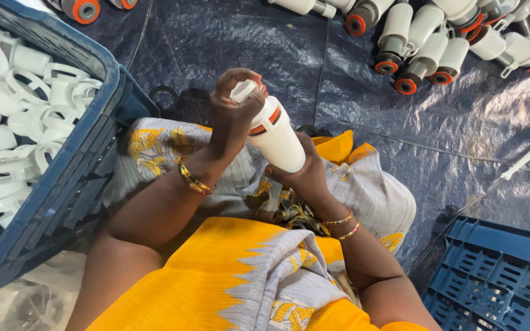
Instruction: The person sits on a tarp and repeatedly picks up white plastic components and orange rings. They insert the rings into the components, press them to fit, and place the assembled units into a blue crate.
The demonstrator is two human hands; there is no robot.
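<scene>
**Both hands on a white plastic cylinder over the lap**

The white plastic cylinder (275,136) with an orange-and-black band near its top is held tilted above the person's lap, its upper end pointing away from the body. The right hand (302,173) wraps around the lower part of the cylinder from beneath, fingers closed on its body. The left hand (233,105) sits on top of the cylinder, fingers curled tight around a small white cap piece (243,90) at its upper end. Gold bangles ring both wrists.

Under the cylinder lies the yellow and grey patterned cloth (240,276) of the person's clothing. Left of the cylinder stands a blue plastic crate (87,153) filled with white ring-shaped parts (26,116). Beyond the cylinder, on the dark blue tarpaulin (314,73), a heap of similar white cylinders (437,43) with orange ends lies well apart. Right of and nearer than the cylinder is a second blue crate (498,276).
</scene>
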